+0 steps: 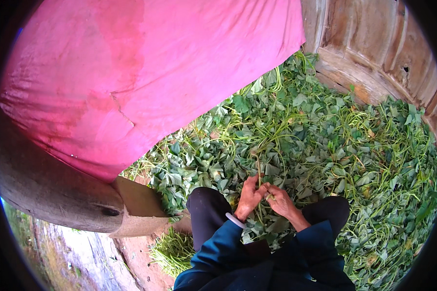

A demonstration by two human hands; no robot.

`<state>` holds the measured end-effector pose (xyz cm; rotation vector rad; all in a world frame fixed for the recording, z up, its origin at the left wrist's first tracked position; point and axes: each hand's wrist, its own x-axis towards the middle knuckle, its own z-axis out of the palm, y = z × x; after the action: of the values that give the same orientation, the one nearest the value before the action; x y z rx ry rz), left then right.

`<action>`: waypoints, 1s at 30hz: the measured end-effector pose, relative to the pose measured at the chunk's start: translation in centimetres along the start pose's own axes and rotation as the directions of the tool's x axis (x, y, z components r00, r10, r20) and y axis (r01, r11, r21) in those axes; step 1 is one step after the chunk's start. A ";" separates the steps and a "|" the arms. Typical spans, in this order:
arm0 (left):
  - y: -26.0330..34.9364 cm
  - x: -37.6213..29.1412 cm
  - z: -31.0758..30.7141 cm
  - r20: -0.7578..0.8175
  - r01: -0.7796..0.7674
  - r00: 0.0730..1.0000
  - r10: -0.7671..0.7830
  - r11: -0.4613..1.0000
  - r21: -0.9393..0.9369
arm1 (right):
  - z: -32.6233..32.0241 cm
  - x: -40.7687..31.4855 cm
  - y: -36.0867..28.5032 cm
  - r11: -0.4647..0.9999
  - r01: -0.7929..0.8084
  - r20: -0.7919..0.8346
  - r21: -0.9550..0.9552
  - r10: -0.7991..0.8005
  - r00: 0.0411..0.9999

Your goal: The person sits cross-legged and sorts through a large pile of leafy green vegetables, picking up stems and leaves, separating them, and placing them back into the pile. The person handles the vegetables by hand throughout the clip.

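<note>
Both hands meet over the gap between my knees. My left hand (250,196), below a pale bangle at the wrist, grips a long brownish vine stem (259,165). That stem runs up from my fingers to a spray of yellow-green stalks and leaves. Fingertips of my right hand (282,203) touch those of the left and pinch the same vine; a short greenish bit shows at them. Leafy cut vines (313,145), resembling sweet potato vines, spread thickly around and under my hands.
A pink cloth (160,65) drapes over something at the upper left, above a rounded wooden beam (58,203). Plank walls (371,47) rise at the upper right. A bundle of green stalks (173,252) lies on bare earth (140,251) beside my left knee.
</note>
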<state>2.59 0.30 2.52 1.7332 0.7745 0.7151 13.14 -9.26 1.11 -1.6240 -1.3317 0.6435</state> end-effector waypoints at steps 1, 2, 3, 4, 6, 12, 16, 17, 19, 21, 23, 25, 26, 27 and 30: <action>-0.3 -0.5 -0.1 -0.030 -0.018 0.999 0.029 0.949 0.316 | 0.0 0.0 0.0 0.990 0.088 -0.052 -0.113 -0.094 0.994; -0.6 -1.2 0.0 -0.038 0.023 0.999 -0.016 0.982 0.185 | -0.1 -0.1 0.1 0.983 0.052 -0.091 -0.176 -0.069 0.994; -0.7 -1.9 0.2 -0.047 0.124 0.992 -0.121 0.990 0.072 | -0.1 0.0 0.1 0.983 0.043 -0.113 -0.178 -0.064 0.992; -0.9 -2.5 0.2 -0.005 0.124 0.992 -0.124 0.992 0.039 | -0.1 0.1 0.1 0.984 0.033 -0.137 -0.177 -0.058 0.989; -1.0 -2.8 0.5 -0.026 0.168 0.985 -0.168 0.986 0.000 | -0.2 0.3 0.1 0.980 0.040 -0.150 -0.195 -0.070 0.986; -0.8 -2.6 0.9 -0.173 -0.023 0.984 0.040 0.995 0.100 | -0.9 0.6 -0.7 0.996 -0.040 0.074 -0.083 0.047 0.996; -0.7 -2.5 0.2 -0.189 -0.103 0.960 0.207 0.887 0.450 | -0.6 0.4 -1.2 0.996 -0.010 -0.005 -0.091 0.010 1.000; -0.7 -2.4 0.1 -0.182 -0.084 0.964 0.195 0.870 0.486 | -0.4 0.5 -1.3 0.989 0.008 -0.005 -0.148 -0.009 1.000; -1.2 -2.0 0.0 -0.190 -0.066 0.965 0.179 0.871 0.486 | 0.2 0.6 -1.3 0.966 0.016 0.011 -0.259 -0.014 1.000; -2.1 -1.3 0.1 -0.221 -0.080 0.953 0.205 0.879 0.470 | 0.6 0.6 -1.4 0.938 0.042 0.005 -0.344 -0.043 0.999; -3.2 -0.5 0.6 -0.264 -0.100 0.938 0.224 0.906 0.412 | 0.7 0.4 -1.6 0.913 0.016 0.011 -0.407 -0.013 1.000; -4.4 0.6 0.7 -0.287 -0.127 0.921 0.265 0.898 0.422 | 0.6 0.1 -2.0 0.893 0.073 0.022 -0.444 -0.070 0.997; -4.8 1.4 0.8 -0.397 -0.121 0.872 0.287 0.911 0.393 | 0.5 -0.2 -2.3 0.889 0.108 0.014 -0.445 -0.114 0.993; -5.3 2.6 -0.2 -0.482 0.101 0.873 0.070 0.942 0.321 | 0.3 -0.2 -2.6 0.888 0.155 0.015 -0.433 -0.164 0.986; -5.5 4.0 -3.1 -0.404 0.103 0.912 -0.072 0.993 0.056 | -1.1 0.1 -2.7 0.960 0.066 -0.093 -0.271 -0.095 0.991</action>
<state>1.73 6.49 -1.58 1.6255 1.1663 1.0083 12.84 -9.51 4.01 -1.7812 -1.4459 0.3331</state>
